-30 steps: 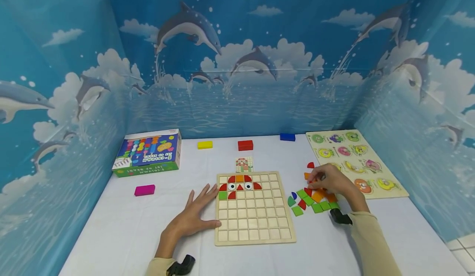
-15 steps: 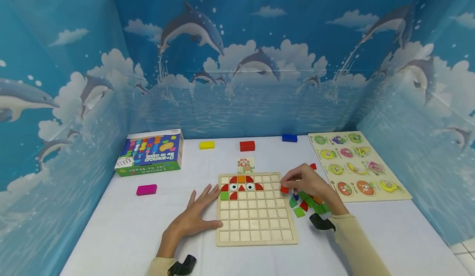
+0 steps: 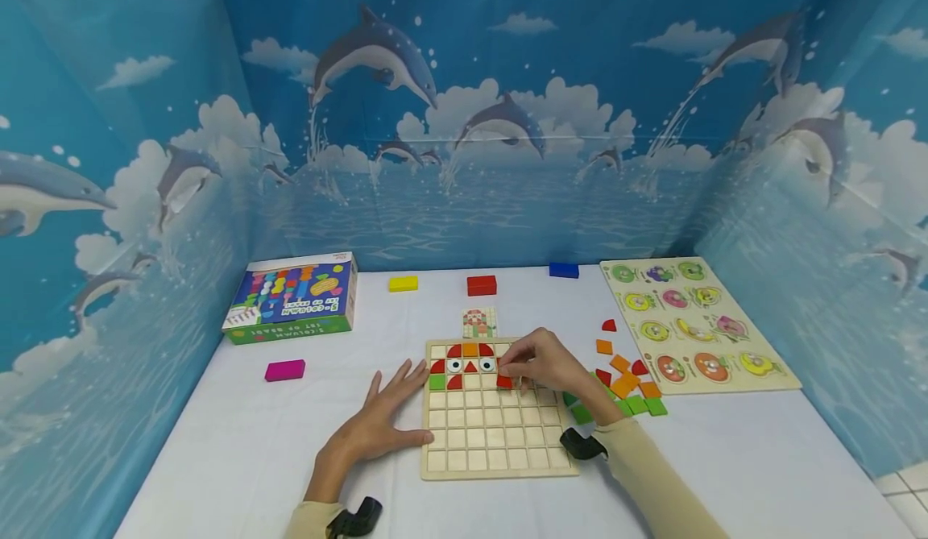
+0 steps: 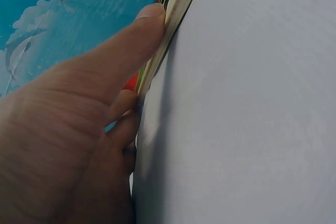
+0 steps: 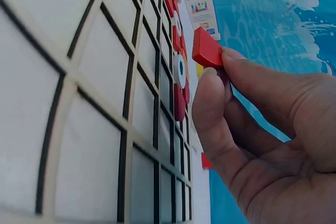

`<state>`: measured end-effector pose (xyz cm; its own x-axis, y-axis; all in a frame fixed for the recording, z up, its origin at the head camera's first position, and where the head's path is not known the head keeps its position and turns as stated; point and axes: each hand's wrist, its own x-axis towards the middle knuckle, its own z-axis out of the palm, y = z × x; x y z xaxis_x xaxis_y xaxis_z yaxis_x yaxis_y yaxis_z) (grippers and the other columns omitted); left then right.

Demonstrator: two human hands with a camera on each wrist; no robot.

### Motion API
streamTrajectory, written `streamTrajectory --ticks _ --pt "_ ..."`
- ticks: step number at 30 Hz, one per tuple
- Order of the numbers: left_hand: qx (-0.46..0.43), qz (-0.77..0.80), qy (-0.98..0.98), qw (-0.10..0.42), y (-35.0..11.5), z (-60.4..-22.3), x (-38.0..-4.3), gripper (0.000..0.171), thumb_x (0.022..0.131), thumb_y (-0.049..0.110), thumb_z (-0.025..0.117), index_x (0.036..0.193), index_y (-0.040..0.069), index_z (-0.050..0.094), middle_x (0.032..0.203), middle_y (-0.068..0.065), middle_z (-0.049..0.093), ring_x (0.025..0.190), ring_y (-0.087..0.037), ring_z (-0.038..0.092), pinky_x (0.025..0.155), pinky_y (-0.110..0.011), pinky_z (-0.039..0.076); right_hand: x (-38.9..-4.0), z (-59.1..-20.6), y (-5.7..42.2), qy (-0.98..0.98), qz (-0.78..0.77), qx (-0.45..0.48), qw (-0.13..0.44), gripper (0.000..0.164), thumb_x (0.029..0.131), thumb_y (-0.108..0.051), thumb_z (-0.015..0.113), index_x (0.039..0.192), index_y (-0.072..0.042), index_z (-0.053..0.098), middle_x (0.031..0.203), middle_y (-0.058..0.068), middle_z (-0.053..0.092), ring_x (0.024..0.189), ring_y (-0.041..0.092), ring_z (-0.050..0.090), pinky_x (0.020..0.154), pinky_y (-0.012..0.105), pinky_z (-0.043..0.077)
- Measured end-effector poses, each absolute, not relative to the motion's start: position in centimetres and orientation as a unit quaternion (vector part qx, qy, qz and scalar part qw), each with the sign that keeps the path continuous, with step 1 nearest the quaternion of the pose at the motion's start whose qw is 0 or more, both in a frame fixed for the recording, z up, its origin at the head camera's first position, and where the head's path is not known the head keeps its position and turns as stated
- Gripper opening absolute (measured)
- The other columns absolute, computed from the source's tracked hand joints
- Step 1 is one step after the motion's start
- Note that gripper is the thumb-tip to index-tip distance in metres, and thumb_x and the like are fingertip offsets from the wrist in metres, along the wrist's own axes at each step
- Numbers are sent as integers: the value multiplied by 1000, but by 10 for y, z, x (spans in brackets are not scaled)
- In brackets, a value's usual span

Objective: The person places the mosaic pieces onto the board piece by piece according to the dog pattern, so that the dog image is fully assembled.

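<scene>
A wooden grid board point(image 3: 500, 460) lies on the table; red, orange, green and eye-printed tiles form a face near its top left. Above the cells, just below the right-hand eye tile point(image 3: 487, 365), my right hand point(image 3: 547, 364) pinches a red tile point(image 5: 207, 49) between thumb and fingertips. The tile is held tilted, apart from the board in the right wrist view; its full shape is partly hidden. My left hand point(image 3: 380, 422) rests at the board's left edge, fingers spread, with the thumb point(image 4: 149, 22) against the rim.
Loose orange, green and red tiles point(image 3: 625, 384) lie right of the board, partly behind my right forearm. A pattern card point(image 3: 479, 322) sits behind the board. Around stand a printed box point(image 3: 290, 297), a fruit puzzle board point(image 3: 696, 325), and red point(image 3: 482, 285), yellow, blue and magenta blocks.
My right hand has picked up a red tile from the loose tiles and carried it left, over the board's upper middle. My left hand has stayed at the board's edge.
</scene>
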<state>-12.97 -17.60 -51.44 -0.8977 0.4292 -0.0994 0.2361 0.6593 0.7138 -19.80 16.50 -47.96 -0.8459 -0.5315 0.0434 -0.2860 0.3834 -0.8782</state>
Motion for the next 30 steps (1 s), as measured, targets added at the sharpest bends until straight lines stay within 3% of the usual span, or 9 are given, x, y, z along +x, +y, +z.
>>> streamTrajectory --ticks 11,21,30 --pt "194 377 897 124 -175 -513 -129 102 87 45 90 170 20 36 179 3 24 168 -29 7 133 -59 -14 -200 -482 140 848 -449 -269 86 5 95 0 81 93 -2 85 86 2 79 68 12 67 63 22 60" --pt "185 372 900 131 -175 -515 -128 104 85 47 91 170 24 36 179 4 24 168 -28 7 133 -60 -12 -198 -490 135 849 -447 -271 78 6 95 2 79 92 -1 84 83 2 76 58 14 63 56 21 57" --pt "185 374 900 128 -177 -518 -130 104 85 48 91 171 25 36 179 7 23 169 -25 6 134 -58 -13 -194 -488 131 866 -408 -285 35 6 94 1 81 91 -4 85 87 -1 77 74 4 64 66 21 58"
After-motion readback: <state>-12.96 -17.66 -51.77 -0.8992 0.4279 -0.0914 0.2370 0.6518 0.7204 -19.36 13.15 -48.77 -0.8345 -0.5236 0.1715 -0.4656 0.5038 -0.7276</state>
